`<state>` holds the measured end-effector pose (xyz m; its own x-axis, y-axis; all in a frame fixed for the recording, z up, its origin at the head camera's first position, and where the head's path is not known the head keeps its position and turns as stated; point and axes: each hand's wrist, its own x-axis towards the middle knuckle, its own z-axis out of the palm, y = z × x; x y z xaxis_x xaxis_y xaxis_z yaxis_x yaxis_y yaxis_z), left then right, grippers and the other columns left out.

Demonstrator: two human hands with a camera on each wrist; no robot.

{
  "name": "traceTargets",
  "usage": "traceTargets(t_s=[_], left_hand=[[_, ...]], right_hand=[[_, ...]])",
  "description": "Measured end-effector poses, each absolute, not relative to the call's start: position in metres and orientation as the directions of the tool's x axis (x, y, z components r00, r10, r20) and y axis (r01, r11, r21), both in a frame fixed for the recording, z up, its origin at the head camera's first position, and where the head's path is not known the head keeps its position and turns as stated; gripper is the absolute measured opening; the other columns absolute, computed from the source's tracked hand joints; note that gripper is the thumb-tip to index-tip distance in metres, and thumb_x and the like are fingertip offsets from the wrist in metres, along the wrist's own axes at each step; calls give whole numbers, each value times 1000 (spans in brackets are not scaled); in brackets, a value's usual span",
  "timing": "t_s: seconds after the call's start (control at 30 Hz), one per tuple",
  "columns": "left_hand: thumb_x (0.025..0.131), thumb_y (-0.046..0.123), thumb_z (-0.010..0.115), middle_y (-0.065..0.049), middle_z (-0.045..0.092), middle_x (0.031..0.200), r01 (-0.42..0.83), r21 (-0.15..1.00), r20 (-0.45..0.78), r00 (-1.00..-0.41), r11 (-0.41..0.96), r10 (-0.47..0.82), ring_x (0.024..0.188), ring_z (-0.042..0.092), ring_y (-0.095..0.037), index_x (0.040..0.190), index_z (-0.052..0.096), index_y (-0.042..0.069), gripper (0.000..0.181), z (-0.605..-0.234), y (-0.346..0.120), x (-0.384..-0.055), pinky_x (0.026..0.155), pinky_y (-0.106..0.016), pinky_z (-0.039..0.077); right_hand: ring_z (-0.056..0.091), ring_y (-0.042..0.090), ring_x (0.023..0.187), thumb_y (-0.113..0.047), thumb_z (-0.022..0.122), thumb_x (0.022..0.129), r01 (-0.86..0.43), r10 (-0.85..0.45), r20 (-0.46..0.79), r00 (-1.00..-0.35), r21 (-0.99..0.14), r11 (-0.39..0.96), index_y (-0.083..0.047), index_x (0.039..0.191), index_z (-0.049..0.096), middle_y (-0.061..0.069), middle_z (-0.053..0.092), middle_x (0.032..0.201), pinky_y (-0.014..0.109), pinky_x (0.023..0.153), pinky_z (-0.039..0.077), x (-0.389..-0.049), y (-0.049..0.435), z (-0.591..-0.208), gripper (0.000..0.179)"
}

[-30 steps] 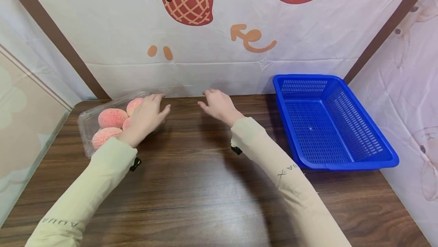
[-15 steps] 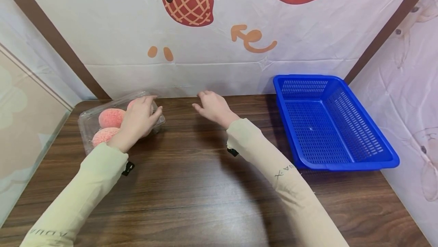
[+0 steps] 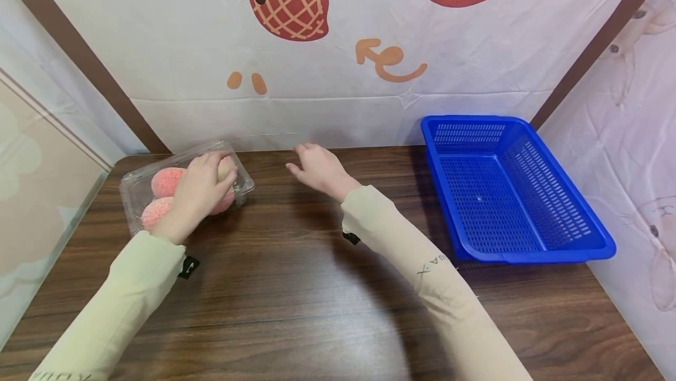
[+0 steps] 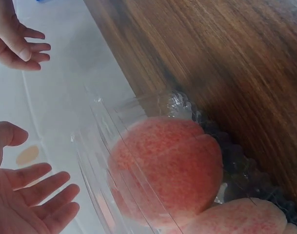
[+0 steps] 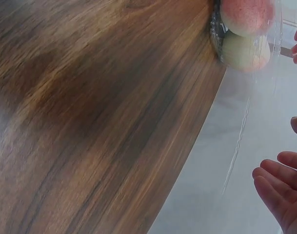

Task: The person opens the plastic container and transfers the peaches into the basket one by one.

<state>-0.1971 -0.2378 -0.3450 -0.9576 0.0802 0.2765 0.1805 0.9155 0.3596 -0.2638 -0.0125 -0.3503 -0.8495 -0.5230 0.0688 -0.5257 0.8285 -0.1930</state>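
A clear plastic box (image 3: 128,196) with several pink peaches stands at the table's far left. Over it hovers my left hand (image 3: 196,190), hiding part of the fruit; pink peaches (image 3: 168,182) show left of it and a paler one (image 3: 227,169) by its fingertips. In the left wrist view, that hand (image 4: 36,192) has its fingers spread beside the box, apart from the nearest peach (image 4: 168,170). My right hand (image 3: 321,171) hangs above the back of the table, right of the box. Its fingers (image 5: 280,173) are loosely bent around nothing in the right wrist view.
A blue perforated plastic basket (image 3: 454,216) stands on the right of the wood-grain table (image 3: 296,287). A white printed cloth (image 3: 338,111) rises behind the table's back edge, with cloth on both sides too.
Both hands have drifted left, the left one further across the box and slightly nearer me. Peaches at the box's right end have come into sight. Box and basket stay put.
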Motion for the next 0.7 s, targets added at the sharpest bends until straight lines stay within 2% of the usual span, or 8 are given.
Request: traceTargets(t_s=[0.23,0.5,0.7], left_hand=[[89,23,47,-30,50,117,185,399,314,-948,898,56,112,40,-45,121,48,-7,44,-347,-246,-191,92,-57,33],[91,27,45,-31,46,122,158,408,274,-961,899,44,115,38,-45,125,45,-7,48,-348,-254,-189,92,-58,31],[92,27,45,-32,46,120,156,418,283,-959,895,35,112,40,-46,125,45,-8,48,-351,-259,-187,91,-58,31]], right_hand=[[48,17,117,-41,44,93,-537,-535,75,-842,-222,814,-9,129,47,4,52,129,29,96,40,-259,-20,-352,49],[48,16,118,-40,44,94,-549,-546,92,-833,-257,795,-8,129,48,4,52,129,27,98,38,-255,-27,-353,48],[48,15,117,-40,43,94,-562,-558,97,-824,-255,787,-8,129,48,4,52,128,26,97,39,-253,-33,-352,48]])
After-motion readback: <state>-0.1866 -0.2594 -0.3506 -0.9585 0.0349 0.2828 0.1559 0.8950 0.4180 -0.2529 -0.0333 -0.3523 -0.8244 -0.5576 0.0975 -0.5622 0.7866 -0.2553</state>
